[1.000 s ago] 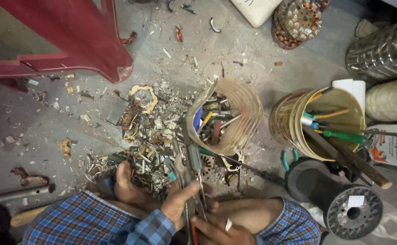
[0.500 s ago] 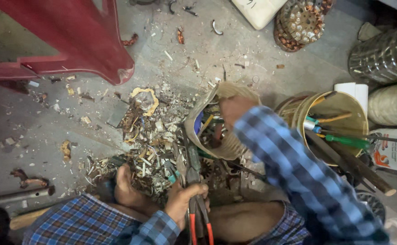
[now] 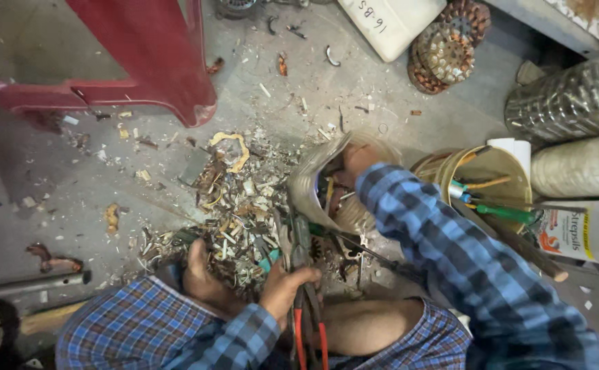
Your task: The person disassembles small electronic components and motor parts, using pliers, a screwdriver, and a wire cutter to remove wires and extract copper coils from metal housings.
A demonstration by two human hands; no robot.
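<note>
Nearest to you, your left hand (image 3: pixel 282 288) is closing around the red handles of a pair of pliers (image 3: pixel 305 274), fingers wrapped over them just above the grips. The tool's steel jaws are pointing away from you toward twelve o'clock and are not gripping anything that I can make out. Your bare foot (image 3: pixel 200 274) is resting at nine o'clock of that hand, at the edge of a heap of scraps and shavings (image 3: pixel 234 205) spread on the concrete floor (image 3: pixel 59 171).

Farther out, at about one o'clock from the pliers, your right hand (image 3: pixel 355 161) is reaching into a clear plastic tub (image 3: pixel 320 181) tipped toward you and holding mixed small tools and parts. The fingers are inside the tub, hidden by its rim, so I cannot tell whether they are closing on anything.

Judging from this, you are partway through: the pliers are ready in hand, the pile suggests a good deal of stripping is done, and the piece being fetched is not yet out of the tub. Whatever you are after is lying inside it, under your right fingers and well apart from the plier jaws.

Beyond, at three o'clock of the tub, a yellowish bucket (image 3: pixel 512 185) is holding screwdrivers.
</note>
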